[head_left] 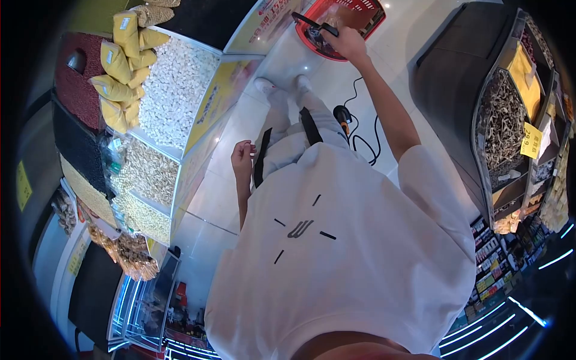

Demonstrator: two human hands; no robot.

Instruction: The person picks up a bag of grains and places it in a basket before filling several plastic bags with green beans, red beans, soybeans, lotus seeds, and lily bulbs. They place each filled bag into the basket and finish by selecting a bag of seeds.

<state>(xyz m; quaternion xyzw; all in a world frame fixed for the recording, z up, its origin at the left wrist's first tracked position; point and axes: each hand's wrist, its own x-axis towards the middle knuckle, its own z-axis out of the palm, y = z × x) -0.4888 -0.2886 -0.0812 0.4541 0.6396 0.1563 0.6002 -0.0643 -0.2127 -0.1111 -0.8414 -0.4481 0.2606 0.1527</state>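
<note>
My right hand (pixel 347 43) is closed around the black handle (pixel 305 21) of a red shopping basket (pixel 317 48), held out ahead at the top of the view. Inside the basket lies something dark in what looks like clear plastic; I cannot make out what it is. At my left side hangs my left hand (pixel 242 153), loosely curled and holding nothing visible. It is nearest to my trouser leg and the bulk-food counter on the left.
Bins on the left hold white pieces (pixel 177 84), yellow bags (pixel 117 63), dark red beans (pixel 75 99) and pale dried goods (pixel 150 171). On the right stands a display of dark dried goods (pixel 503 120) with a yellow price tag (pixel 529 141). A black cable (pixel 373 135) hangs near my right leg.
</note>
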